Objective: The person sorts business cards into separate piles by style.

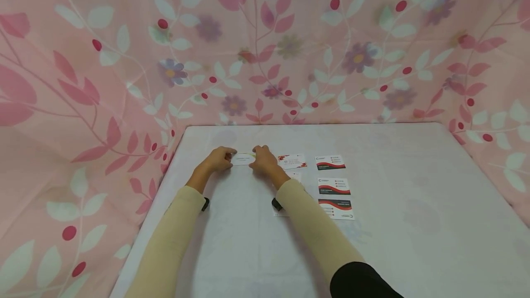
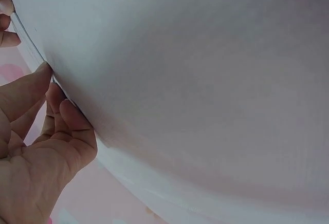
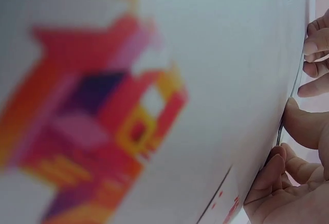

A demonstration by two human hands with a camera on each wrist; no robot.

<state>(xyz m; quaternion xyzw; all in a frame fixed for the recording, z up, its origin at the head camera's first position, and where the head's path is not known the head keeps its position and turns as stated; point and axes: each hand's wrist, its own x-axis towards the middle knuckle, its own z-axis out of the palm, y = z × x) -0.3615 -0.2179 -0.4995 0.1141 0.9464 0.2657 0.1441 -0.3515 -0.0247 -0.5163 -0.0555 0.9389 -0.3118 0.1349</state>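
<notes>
A white business card point(image 1: 242, 159) with a green and yellow corner lies near the back of the table. My left hand point(image 1: 219, 160) holds its left end, thumb and fingers at the card's edges. At the opposite end my right hand point(image 1: 264, 162) grips the card the same way. In the left wrist view, the fingertips of my left hand point(image 2: 46, 131) meet the thin card edge. The right wrist view has my right hand point(image 3: 293, 178) at that edge too. Just right of it lies a white card with red flowers point(image 1: 292, 162).
Farther right, a column holds a top card point(image 1: 330, 163), a middle card point(image 1: 334, 186) and a lower card point(image 1: 337, 209), all with red and dark waves. My right forearm partly covers more cards below the flowered one. Floral pink cloth point(image 1: 256, 59) hangs behind the white table point(image 1: 414, 187).
</notes>
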